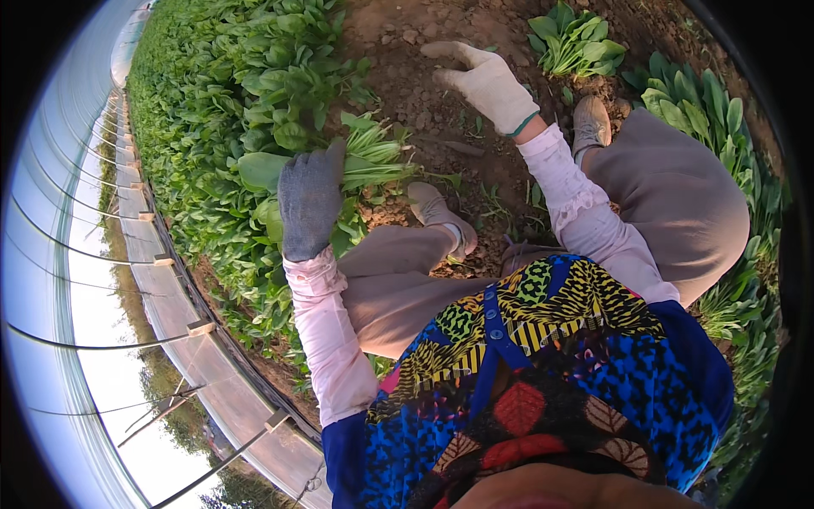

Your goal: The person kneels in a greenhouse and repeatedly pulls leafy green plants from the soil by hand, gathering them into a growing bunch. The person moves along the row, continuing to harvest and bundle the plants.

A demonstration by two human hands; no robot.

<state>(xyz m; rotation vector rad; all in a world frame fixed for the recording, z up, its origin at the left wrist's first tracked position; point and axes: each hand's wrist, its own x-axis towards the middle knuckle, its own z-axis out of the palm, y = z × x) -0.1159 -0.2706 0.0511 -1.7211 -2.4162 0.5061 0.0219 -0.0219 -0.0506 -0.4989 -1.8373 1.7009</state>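
My left hand (310, 200), in a grey knit glove, is closed around a bunch of leafy greens (378, 156), which look like spinach. The pale stems stick out to the right of the fist, and a broad leaf shows on its left. My right hand (493, 89) wears a white knit glove with a green cuff edge. It is over the bare soil with thumb and fingers apart, holding nothing. Beyond it, to the right, a pile of picked greens (575, 41) lies on the ground.
A dense bed of growing greens (210, 95) fills the left side. More leafy greens (693, 105) lie along the right, beside my bent knee. Brown soil (394, 38) runs between, with my shoes (442, 213) on it. The greenhouse's plastic wall (184, 267) and metal hoops curve along the far left.
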